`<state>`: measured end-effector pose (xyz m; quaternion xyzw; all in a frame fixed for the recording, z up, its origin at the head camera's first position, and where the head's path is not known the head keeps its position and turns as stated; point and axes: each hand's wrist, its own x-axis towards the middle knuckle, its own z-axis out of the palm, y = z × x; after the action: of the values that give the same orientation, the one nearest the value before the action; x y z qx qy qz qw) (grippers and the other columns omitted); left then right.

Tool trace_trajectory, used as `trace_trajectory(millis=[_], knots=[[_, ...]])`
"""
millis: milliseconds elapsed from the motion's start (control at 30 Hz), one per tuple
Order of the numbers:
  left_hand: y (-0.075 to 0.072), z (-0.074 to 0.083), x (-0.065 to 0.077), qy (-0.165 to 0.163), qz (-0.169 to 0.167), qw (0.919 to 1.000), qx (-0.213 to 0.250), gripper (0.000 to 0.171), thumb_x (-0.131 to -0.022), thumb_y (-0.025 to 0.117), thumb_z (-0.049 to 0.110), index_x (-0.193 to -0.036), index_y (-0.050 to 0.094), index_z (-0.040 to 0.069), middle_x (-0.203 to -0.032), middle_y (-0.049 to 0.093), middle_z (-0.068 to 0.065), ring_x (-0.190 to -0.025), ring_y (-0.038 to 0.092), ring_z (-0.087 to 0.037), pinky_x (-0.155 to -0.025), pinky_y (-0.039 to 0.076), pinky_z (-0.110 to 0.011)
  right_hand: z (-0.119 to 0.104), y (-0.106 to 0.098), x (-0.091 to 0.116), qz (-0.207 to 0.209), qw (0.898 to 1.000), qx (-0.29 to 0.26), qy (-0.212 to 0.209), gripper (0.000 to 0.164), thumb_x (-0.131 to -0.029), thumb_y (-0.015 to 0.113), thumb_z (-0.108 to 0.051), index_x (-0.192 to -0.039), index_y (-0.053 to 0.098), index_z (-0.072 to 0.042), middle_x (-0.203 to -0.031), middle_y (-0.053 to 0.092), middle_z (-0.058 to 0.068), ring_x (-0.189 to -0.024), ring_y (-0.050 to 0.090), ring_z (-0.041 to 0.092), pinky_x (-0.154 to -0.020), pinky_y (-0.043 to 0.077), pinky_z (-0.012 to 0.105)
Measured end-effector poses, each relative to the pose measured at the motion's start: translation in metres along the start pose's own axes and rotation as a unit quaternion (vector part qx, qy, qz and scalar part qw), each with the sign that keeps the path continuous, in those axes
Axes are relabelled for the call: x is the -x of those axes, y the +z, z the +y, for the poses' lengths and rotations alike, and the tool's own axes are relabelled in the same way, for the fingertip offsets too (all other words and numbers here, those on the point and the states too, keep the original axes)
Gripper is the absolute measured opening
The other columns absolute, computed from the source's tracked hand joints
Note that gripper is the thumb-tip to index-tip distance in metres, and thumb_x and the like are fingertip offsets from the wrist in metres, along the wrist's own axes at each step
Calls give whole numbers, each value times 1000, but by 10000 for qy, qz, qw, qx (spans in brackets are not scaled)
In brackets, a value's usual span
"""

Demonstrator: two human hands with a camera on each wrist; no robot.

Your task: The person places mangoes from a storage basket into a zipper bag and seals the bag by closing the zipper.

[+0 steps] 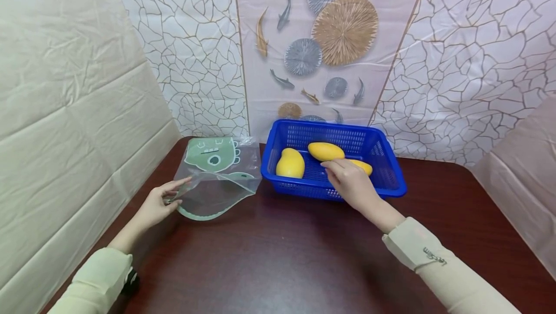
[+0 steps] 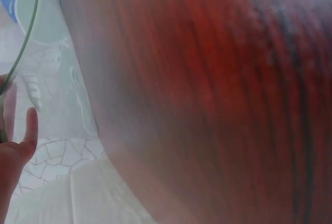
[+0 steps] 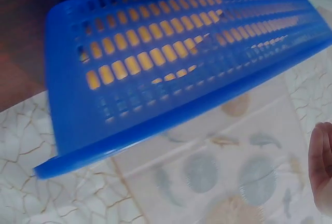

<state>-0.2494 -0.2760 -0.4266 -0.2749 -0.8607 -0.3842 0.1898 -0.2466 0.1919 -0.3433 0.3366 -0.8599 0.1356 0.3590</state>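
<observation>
A clear zip bag (image 1: 217, 198) with a green cartoon print lies on the table at left, its mouth spread apart. My left hand (image 1: 159, 203) grips the bag's left edge at the mouth, thumb low and index finger higher. The left wrist view shows the bag's green rim running to the fingers. My right hand (image 1: 353, 184) hangs over the front of a blue basket (image 1: 299, 189), fingers bent loosely downward with no item seen in them. Inside are a mango (image 1: 291, 163) at left, another mango (image 1: 326, 151) behind, and a third mango (image 1: 362, 166) partly hidden by the hand.
The dark wooden table (image 1: 269, 256) reaches back to a patterned cloth (image 1: 282, 77). A pale cloth (image 1: 78, 87) rises along the left side. The basket stands right of the bag, close to its edge.
</observation>
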Motion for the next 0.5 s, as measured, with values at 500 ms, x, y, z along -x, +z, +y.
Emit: trace_trajectory(millis=[500], knots=[[3,3,-3,179,260,9986,-421,62,-66,65,-22,-124,58,-3,-114,62,-26,-85,63,-17,-67,48,-9,40,-11,9,-1086,9896,-59,944,18,-85,63,0,-102,67,3,-91,70,16,-74,63,25,-66,54,38]])
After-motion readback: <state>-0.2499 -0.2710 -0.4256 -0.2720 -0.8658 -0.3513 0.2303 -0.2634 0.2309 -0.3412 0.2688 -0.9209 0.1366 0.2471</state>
